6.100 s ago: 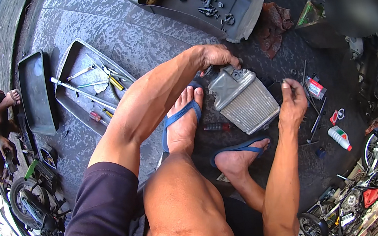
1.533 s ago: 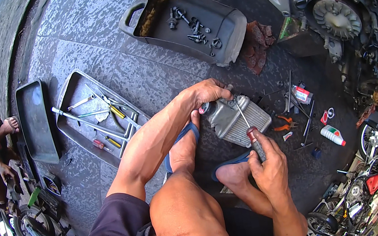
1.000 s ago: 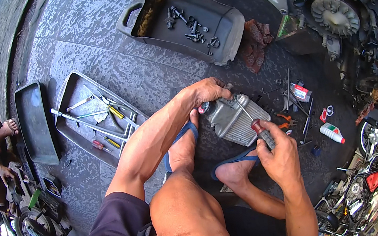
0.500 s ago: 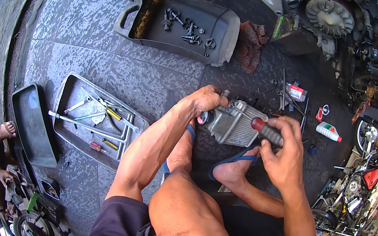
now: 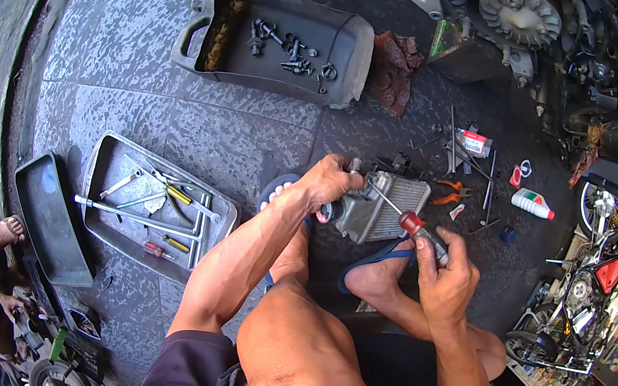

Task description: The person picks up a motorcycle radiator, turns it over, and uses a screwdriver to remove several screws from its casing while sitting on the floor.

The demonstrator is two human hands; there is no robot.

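Currently the screwdriver (image 5: 412,224) is pointing into the tank end of a finned metal unit (image 5: 402,199), so the step in hand is looking like screwdriver work there. The tip is meeting the metal to the eye; whether it is seating in anything, cannot tell.

Left hand (image 5: 330,182): thumb and fingers are curling together around the unit's upper left corner, beside a pipe stub; exact contact is hiding under the fingers. Right hand (image 5: 448,276): thumb and fingers are pinching the red-and-dark handle.

Position: the unit is lying just beyond the right foot (image 5: 373,275) and to the right of the left foot (image 5: 292,250). Whether floor or hand is bearing its weight, cannot tell.

Next move, my judgement: it is calling for a steady left hold and a shaft staying in line, with light pressure near the fins.

Edges: orange-handled pliers (image 5: 462,192) are sitting just beside the unit's right side, a red-and-white box (image 5: 475,142) a little beyond. On the near side the right foot is crowding the unit's edge. Toward the cut-open container (image 5: 358,58) and the tool tray (image 5: 125,220), more room is opening; both are lying well apart from the tip.
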